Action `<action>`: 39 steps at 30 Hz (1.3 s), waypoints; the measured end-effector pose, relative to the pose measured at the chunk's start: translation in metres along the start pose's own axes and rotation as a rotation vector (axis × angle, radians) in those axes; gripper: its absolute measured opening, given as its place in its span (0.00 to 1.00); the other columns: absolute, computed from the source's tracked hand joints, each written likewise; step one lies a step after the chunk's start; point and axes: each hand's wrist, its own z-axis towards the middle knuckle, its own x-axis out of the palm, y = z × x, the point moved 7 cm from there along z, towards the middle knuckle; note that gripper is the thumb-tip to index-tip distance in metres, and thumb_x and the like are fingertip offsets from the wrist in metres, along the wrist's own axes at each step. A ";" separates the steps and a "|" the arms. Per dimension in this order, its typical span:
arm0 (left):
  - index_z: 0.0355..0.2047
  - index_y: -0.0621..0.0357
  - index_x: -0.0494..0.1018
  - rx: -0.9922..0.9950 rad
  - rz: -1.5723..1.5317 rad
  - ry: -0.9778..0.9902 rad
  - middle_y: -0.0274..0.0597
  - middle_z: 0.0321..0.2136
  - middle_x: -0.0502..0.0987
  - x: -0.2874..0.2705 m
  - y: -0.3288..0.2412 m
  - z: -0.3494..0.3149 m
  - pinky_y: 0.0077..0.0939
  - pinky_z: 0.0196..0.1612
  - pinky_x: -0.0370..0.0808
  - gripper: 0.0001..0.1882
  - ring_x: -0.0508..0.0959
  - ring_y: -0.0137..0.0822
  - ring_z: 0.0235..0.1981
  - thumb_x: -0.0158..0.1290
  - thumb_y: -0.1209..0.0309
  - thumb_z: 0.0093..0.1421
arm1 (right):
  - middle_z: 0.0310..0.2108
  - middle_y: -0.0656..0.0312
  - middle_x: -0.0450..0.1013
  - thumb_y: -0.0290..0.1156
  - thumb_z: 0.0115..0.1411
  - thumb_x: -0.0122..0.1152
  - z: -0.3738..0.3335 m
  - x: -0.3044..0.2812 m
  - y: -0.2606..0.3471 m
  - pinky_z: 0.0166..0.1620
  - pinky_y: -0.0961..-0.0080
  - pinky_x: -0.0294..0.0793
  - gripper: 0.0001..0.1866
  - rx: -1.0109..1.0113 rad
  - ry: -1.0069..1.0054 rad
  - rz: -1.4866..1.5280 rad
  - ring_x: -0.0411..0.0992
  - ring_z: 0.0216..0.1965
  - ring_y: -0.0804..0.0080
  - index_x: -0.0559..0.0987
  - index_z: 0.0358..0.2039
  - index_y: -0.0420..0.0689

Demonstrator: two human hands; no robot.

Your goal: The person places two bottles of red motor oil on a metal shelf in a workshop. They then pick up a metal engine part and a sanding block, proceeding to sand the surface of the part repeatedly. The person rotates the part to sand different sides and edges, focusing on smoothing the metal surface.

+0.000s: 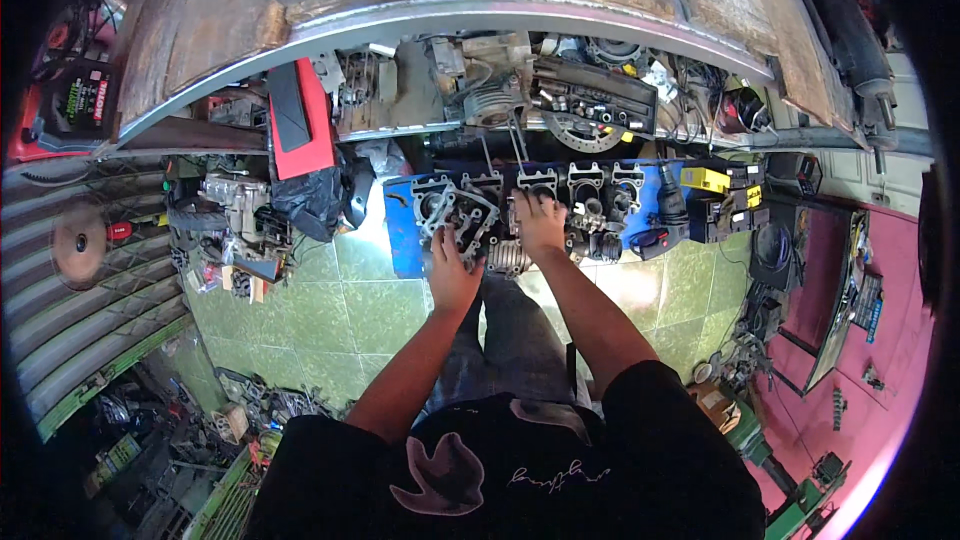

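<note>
A row of grey metal engine cylinders lies on a blue surface (404, 252) ahead of me. My left hand (455, 275) is at the near edge of a tilted metal engine casing (474, 208), its thumb and fingers closed around that edge. To the right, my right hand (541, 225) lies over an engine cylinder (537, 181), fingertips touching its top and fingers somewhat apart. A finned cylinder (508, 258) stands between my hands, on the near side. More cylinders (586, 178) sit right of my right hand. My palms hide parts of the pieces beneath.
Beyond the row, a shelf holds a socket tray (600, 100), a brake disc (583, 134) and a red box (308, 145). A wooden bench top (210, 30) overhangs it. At right are a black power tool (670, 200) and yellow-and-black boxes (705, 180); an engine (235, 202) stands left.
</note>
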 end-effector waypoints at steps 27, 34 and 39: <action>0.44 0.52 0.83 -0.355 0.283 -0.039 0.48 0.40 0.83 0.038 0.042 0.021 0.48 0.42 0.81 0.18 0.83 0.52 0.40 0.63 0.55 0.59 | 0.45 0.68 0.80 0.34 0.63 0.54 0.052 0.006 0.091 0.60 0.53 0.59 0.11 -0.332 0.137 -0.042 0.72 0.55 0.67 0.84 0.41 0.56; 0.39 0.58 0.83 -0.236 0.149 -0.111 0.53 0.35 0.83 0.012 0.024 0.026 0.49 0.40 0.80 0.12 0.83 0.55 0.36 0.61 0.64 0.59 | 0.39 0.68 0.79 0.35 0.56 0.60 0.034 -0.015 0.083 0.57 0.56 0.61 0.06 -0.374 -0.109 0.035 0.73 0.51 0.67 0.81 0.33 0.52; 0.37 0.59 0.83 -0.074 0.021 -0.109 0.52 0.34 0.82 -0.014 0.012 0.018 0.47 0.39 0.80 0.12 0.83 0.55 0.35 0.65 0.67 0.55 | 0.41 0.66 0.79 0.38 0.54 0.68 0.011 -0.059 0.076 0.57 0.53 0.60 0.09 -0.281 -0.083 0.205 0.72 0.50 0.65 0.82 0.35 0.51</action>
